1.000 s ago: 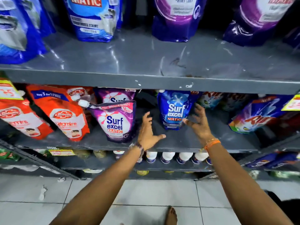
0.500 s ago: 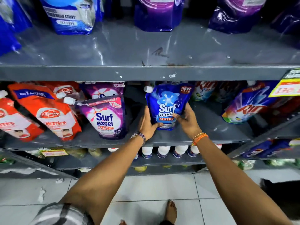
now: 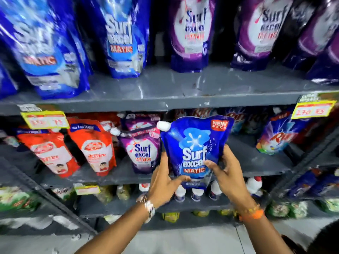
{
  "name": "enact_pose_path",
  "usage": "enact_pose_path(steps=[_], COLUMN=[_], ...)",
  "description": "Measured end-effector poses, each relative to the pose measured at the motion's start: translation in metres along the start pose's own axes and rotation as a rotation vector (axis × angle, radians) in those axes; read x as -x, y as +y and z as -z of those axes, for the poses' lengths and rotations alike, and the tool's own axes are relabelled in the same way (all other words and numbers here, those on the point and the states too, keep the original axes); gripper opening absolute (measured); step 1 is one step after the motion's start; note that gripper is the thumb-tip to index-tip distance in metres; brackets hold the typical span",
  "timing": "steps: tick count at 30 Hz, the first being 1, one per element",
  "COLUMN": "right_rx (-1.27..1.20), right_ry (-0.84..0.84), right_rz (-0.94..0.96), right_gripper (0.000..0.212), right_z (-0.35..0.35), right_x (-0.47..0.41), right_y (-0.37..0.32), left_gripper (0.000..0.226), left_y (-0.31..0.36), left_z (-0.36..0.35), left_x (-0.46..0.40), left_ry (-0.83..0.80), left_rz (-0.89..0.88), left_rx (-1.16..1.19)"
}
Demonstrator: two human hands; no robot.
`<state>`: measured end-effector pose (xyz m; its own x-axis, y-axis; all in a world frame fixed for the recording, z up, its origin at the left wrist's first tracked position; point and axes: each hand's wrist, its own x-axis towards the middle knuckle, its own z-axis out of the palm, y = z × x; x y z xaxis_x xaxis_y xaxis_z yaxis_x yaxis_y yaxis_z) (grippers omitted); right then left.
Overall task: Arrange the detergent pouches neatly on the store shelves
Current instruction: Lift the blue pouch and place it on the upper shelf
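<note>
Item: blue Surf Excel Matic pouch (image 3: pixel 195 149), upright, held clear in front of the middle shelf (image 3: pixel 117 177).
Left hand (image 3: pixel 166 182): clasps its lower left edge.
Right hand (image 3: pixel 226 173): clasps its right side.
Progress: not yet placed; purple Surf Excel pouch (image 3: pixel 142 152) leans.
Remaining: upper shelf (image 3: pixel 183 92) rows uneven.

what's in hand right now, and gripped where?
A blue detergent pouch, held by both hands: the left hand at its lower left edge and bottom, the right hand on its lower right side, thumb across the front.
</note>
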<state>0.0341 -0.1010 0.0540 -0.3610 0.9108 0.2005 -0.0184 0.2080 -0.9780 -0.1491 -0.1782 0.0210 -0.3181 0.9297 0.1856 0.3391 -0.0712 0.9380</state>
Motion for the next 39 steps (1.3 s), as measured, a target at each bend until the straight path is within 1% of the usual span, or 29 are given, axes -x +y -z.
enact_pose_path(steps=[3, 7, 11, 14, 18, 23, 26, 29, 32, 34, 36, 39], right_rx=[0.011, -0.022, -0.107, -0.118, -0.074, -0.053, -0.021, 0.025, 0.056, 0.058, 0.055, 0.053], right_ry=[0.007, -0.002, -0.03, -0.057, -0.044, -0.025, -0.025, -0.006, 0.008, 0.009, 0.002, 0.003], right_rz=[0.12, 0.27, 0.411, 0.47, 0.498, 0.395, 0.362, 0.363, 0.366, 0.352, 0.337, 0.325], right_gripper=[0.041, 0.045, 0.043, 0.045, 0.047, 0.04, 0.037, 0.036, 0.041, 0.04, 0.046, 0.056], right_z=[-0.013, -0.036, -0.067, -0.089, -0.121, -0.144, -0.151, -0.154, -0.157, -0.158, -0.157, -0.146], right_x=[0.003, -0.01, -0.045, -0.086, -0.135, -0.163, -0.168, -0.174, -0.175, -0.173, -0.169, -0.153], right_y=[-0.059, -0.132, -0.195, -0.221, -0.229, -0.217, -0.21, -0.203, -0.2, -0.2, -0.2, -0.2], left_gripper=[0.087, 0.094, 0.089, 0.091, 0.093, 0.093, 0.092, 0.085, 0.081, 0.083, 0.089, 0.096], left_y=[0.046, 0.105, 0.163, 0.185, 0.191, 0.184, 0.177, 0.169, 0.163, 0.16, 0.16, 0.161], left_z=[0.028, 0.075, 0.128, 0.161, 0.192, 0.209, 0.211, 0.21, 0.209, 0.21, 0.21, 0.206], left_x=[0.008, 0.001, -0.022, -0.051, -0.091, -0.123, -0.132, -0.136, -0.137, -0.137, -0.132, -0.108], left_ry=[0.059, 0.154, 0.22, 0.264, 0.3, 0.238, 0.245, 0.239, 0.234, 0.229, 0.25, 0.328], left_rz=[-0.11, -0.218, -0.344, -0.377, -0.345, -0.19, -0.149, -0.133, -0.137, -0.137, -0.146, -0.175], left_rx=[0.005, 0.06, 0.054, 0.038, 0.017, -0.001, 0.016, 0.051, 0.046, 0.031, 0.009, -0.05])
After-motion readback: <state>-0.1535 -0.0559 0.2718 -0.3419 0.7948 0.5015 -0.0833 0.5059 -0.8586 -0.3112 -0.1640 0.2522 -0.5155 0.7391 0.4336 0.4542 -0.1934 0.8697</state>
